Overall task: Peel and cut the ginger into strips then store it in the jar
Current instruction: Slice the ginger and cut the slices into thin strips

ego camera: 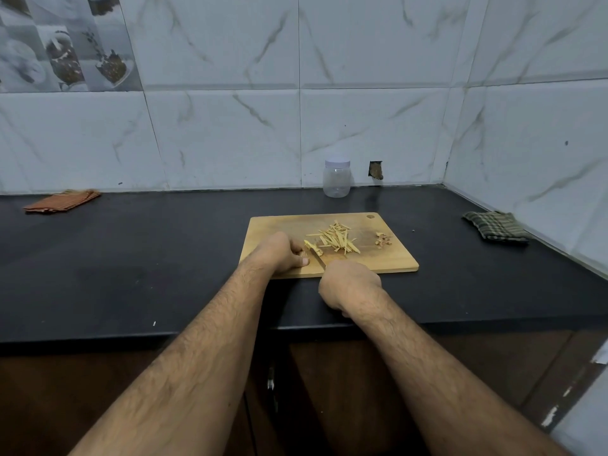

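ginger piece (312, 249) lies on the cutting board (388, 258), pinned by the left hand (282, 255); the right hand (348, 284) grips the knife (319, 260). strips (335, 240) pile beside. i'd tuck fingertips back, slice thin. jar (336, 177) waits behind, lidded.

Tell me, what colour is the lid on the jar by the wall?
The jar has a pale lilac lid, seen in the head view.

A home kitchen: marble-look white wall tiles (371, 126), a black stone counter (164, 258), dark brown wooden cabinets (345, 390) below.
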`<state>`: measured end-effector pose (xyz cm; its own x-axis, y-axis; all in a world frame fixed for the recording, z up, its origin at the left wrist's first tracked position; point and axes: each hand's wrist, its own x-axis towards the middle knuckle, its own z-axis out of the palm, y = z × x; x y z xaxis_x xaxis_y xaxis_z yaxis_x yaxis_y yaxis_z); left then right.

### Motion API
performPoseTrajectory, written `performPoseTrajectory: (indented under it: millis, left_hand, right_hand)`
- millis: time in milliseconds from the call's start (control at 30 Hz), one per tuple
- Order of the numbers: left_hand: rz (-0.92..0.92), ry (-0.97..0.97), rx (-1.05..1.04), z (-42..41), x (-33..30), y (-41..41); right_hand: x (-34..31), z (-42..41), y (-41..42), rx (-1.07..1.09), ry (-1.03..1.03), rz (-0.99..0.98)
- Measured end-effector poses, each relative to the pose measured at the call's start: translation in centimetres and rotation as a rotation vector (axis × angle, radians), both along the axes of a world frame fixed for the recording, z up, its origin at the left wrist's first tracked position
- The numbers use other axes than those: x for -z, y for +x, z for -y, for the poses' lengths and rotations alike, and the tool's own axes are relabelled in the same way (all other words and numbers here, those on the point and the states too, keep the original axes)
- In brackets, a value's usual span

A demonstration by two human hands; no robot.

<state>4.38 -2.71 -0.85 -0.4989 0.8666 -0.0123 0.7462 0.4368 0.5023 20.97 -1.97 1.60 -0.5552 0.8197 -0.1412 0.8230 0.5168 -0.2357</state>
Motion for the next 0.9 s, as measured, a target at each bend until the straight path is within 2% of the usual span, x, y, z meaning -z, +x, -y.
performPoseTrajectory:
  millis: [233,333,467,900]
  left_hand:
    - [0.114,0.131,-0.056,0.9,0.3,-0.5]
    - [0.110,0.204,-0.123,0.8,0.6,0.1]
    - [0.034,0.203,-0.182,0.4,0.8,0.7]
    - [0.127,0.196,-0.171,0.4,0.4,0.5]
  right_hand:
    - [-0.1,0.1,-0.5,-0.009,-0.003,-0.076]
    - [-0.4,0.2,-1.1,-0.024,-0.011,-0.067]
    - [-0.4,0.1,-1.7,-0.025,-0.026,-0.055]
    - [-0.1,-0.8,-1.3,-0.030,-0.018,-0.071]
